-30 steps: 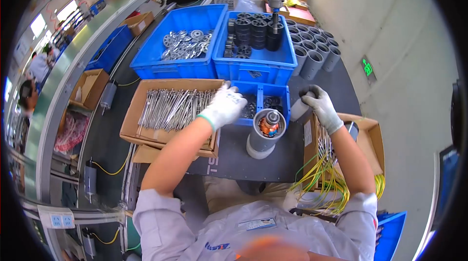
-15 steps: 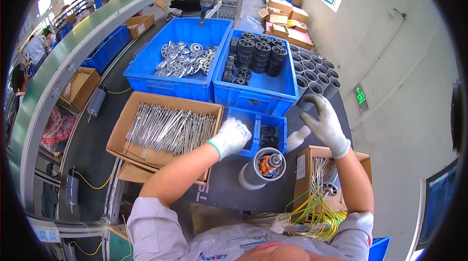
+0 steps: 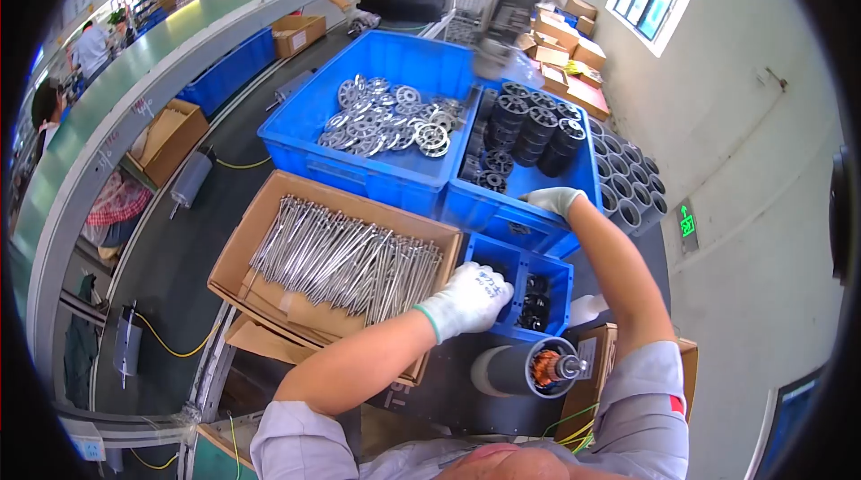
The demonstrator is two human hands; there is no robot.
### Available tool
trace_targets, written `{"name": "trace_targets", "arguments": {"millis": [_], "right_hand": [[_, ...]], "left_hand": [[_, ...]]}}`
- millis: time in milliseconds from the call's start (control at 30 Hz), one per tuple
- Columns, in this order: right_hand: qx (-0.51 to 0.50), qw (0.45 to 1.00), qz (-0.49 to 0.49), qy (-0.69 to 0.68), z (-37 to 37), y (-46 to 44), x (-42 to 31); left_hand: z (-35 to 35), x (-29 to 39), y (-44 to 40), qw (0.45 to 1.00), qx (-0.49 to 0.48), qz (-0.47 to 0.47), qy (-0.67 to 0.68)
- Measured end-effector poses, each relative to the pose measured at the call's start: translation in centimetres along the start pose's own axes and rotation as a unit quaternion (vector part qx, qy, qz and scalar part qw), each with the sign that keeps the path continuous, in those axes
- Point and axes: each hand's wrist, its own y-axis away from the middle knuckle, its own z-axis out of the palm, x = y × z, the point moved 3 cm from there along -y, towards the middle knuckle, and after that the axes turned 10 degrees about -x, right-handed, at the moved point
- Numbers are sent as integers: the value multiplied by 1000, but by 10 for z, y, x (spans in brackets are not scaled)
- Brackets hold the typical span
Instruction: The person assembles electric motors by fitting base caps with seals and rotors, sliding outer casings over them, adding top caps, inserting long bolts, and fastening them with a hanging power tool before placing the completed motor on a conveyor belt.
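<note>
My left hand, in a white glove, has its fingers curled at the left compartment of a small blue bin; whatever they pinch is hidden. Black parts lie in the bin's right compartment. My right hand, also gloved, is at the front rim of a large blue crate holding stacked black wheel-like discs; its fingertips are hard to make out. Below the small bin, a grey cylinder leans, with a copper winding and metal shaft showing at its open end.
A cardboard box of metal rods stands at left. Behind it, a blue crate holds silver discs. Grey tubes stand at right near the wall. A white bottle is beside the small bin. A blurred dark tool hangs overhead.
My right hand has moved from open above the white bottle up and forward to the large crate's front rim. My left hand stays by the small bin. The camera view has shifted left.
</note>
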Motion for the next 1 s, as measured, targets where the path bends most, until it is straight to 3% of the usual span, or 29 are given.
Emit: {"name": "trace_targets", "arguments": {"millis": [67, 100, 200, 267, 300, 333, 400, 500, 600, 700, 800, 833, 933, 1000], "right_hand": [[-55, 998, -27, 3, -7, -22, 15], [4, 993, -68, 98, -14, -25, 11], [188, 979, -25, 72, -16, 6, -54], [242, 941, -208, 113, -12, -2, -72], [303, 900, -227, 216, -7, -13, -80], [256, 902, -206, 279, -7, -22, -85], [187, 946, -151, 218, -9, -19, -87], [256, 929, 29, 265, -8, -14, -84], [182, 918, 71, 345, -30, -43, -38], [65, 915, 43, 396, -50, -93, 11], [101, 920, 26, 378, -40, -76, -6], [104, 930, -20, 353, -36, -72, -10], [159, 907, 40, 389, -32, -47, -19], [241, 924, -31, 294, -40, -45, -5]], "left_hand": [[0, 0, -1, 1000, 12, 9, 12], [-4, 1, -1, 1000, 2, 11, 8], [1, -2, -4, 1000, 3, 20, 12], [0, -2, -5, 1000, -10, 4, 25], [-1, -3, -4, 999, -15, -7, 30], [-3, -5, -3, 1000, -1, -5, 26], [-3, -4, 2, 1000, 23, 4, 19], [-2, -4, 2, 999, 45, 7, 18], [-3, -4, 1, 999, 45, 10, 28], [-2, -5, 1, 998, 57, 26, 24], [3, -7, -2, 998, 58, 18, 25], [3, -8, -3, 998, 54, 12, 25], [3, -9, -4, 997, 68, 5, 38], [5, -10, -6, 991, 133, 29, 1]]}}
